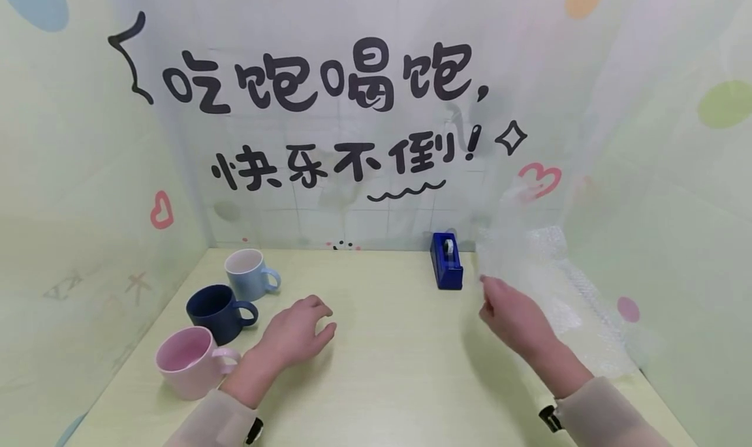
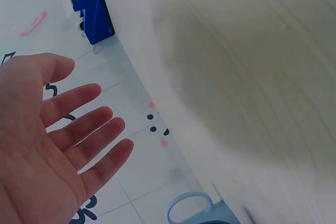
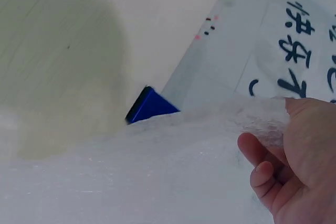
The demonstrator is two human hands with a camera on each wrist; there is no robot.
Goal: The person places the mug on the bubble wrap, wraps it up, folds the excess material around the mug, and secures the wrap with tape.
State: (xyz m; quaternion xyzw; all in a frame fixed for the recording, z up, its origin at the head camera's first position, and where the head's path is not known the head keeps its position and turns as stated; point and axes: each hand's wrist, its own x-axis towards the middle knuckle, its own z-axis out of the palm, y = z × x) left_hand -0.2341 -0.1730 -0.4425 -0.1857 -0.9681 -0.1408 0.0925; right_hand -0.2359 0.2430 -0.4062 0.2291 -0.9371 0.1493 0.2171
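My right hand [image 1: 518,318] pinches the edge of a clear sheet of bubble wrap [image 1: 566,287] at the right side of the table. In the right wrist view the bubble wrap [image 3: 152,177] hangs from the fingers and spreads across the lower part. My left hand [image 1: 298,331] hovers above the table with spread, relaxed fingers and holds nothing. Just left of it stands a pink mug [image 1: 194,372], then a dark navy mug [image 1: 220,320] and a light blue mug [image 1: 245,284], in a row going back.
A blue tape dispenser [image 1: 448,267] stands at the back, to the left of the bubble wrap. Thin printed curtains [image 1: 346,218] enclose the pale table [image 1: 388,382] at the back and both sides.
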